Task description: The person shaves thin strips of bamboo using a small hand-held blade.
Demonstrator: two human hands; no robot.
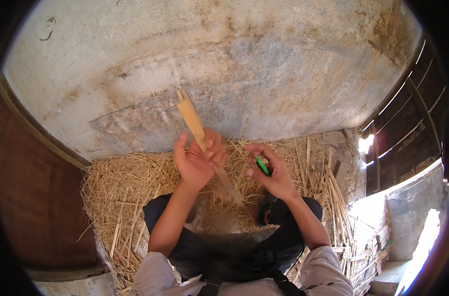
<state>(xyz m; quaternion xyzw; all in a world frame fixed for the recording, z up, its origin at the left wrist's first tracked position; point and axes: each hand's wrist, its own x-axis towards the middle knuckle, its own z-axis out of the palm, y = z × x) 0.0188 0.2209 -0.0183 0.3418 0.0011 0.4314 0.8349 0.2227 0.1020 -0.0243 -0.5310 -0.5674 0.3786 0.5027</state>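
Note:
My left hand [195, 165], palm turned up, grips a long flat yellowish strip of split bamboo or wood [191, 117] with its fingers, the thumb standing off to the side. The strip slants from far left down toward my right foot, its lower part blurred. At its far tip, a second narrow piece [180, 94] shows beside it. To the right, my right hand [276, 177] is curled around a small bright green object [261, 166]. Most of that object is hidden by the hand, so its kind is unclear. The two hands are apart.
Straw and shavings [131, 175] cover the ground around my knees. Long thin strips [333, 197] lie in a pile at the right. A stained plaster wall [185, 59] rises in front, with a brown panel [37, 187] at left and dark slatted boards [407, 123] at right.

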